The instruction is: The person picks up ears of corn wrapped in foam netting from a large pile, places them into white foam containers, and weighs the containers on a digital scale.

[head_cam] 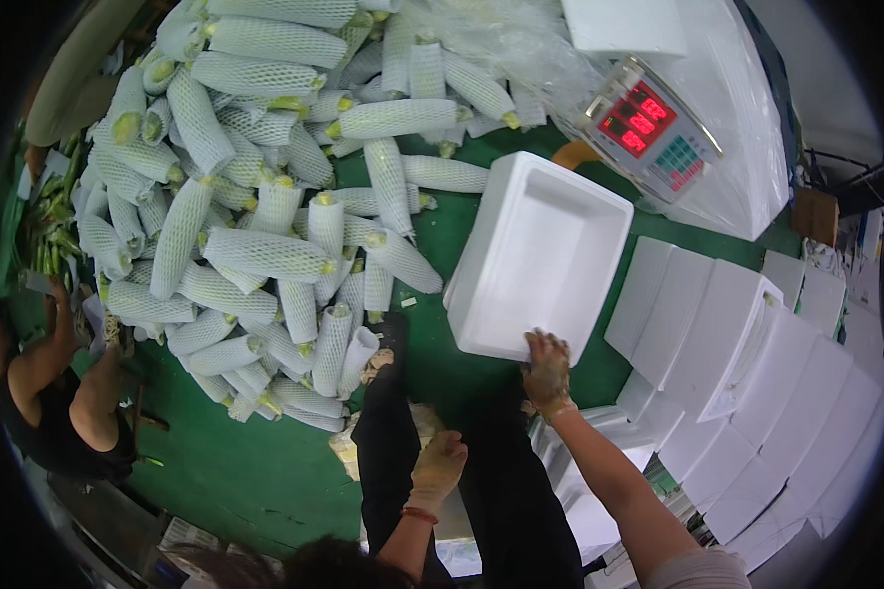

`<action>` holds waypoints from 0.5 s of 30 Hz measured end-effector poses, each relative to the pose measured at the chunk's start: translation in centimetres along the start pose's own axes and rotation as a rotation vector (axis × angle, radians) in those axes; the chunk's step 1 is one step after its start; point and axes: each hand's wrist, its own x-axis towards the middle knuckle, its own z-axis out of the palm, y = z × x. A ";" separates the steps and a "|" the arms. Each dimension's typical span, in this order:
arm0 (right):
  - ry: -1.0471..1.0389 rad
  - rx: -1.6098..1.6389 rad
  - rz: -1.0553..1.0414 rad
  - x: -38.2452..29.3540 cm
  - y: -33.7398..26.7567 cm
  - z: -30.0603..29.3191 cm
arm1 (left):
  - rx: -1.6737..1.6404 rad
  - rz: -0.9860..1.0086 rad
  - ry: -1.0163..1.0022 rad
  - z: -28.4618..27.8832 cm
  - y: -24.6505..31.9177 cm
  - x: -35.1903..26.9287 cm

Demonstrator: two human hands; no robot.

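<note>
A white foam box [549, 258] stands before me on the green floor, its open top showing a bare inside. My right hand [547, 372] grips its near rim, fingers hooked over the edge. My left hand [440, 462] is held over my legs, its fingers curled with nothing visible in them, apart from the box. To the left lies a large heap of long vegetables in white foam net sleeves [265, 254]; pale yellow-green ends stick out of many. One sleeved vegetable [446, 174] lies close to the box's far left corner.
A digital scale [648, 132] with a lit red display stands beyond the box, beside clear plastic sheeting [751, 147]. Several white foam boxes [696, 324] are stacked at right. Another person [66, 397] sits at far left, near loose green vegetables [55, 228].
</note>
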 end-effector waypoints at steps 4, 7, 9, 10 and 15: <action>0.014 0.330 0.030 2.7 -6.6 -5.3 | 0.110 0.377 0.211 -3.7 -2.6 7.1; -0.104 0.566 -0.071 10.9 -10.3 -5.4 | 0.385 0.341 0.238 -6.7 0.2 16.3; -0.048 0.449 -0.068 18.8 -12.1 -2.8 | -0.099 0.013 0.377 -6.3 4.1 21.1; 0.049 0.171 -0.077 22.6 -11.9 -0.1 | 0.020 0.023 0.444 -5.3 5.2 24.0; -0.015 -0.371 0.030 37.2 -7.4 7.3 | -0.403 -0.289 0.490 -2.0 14.1 31.9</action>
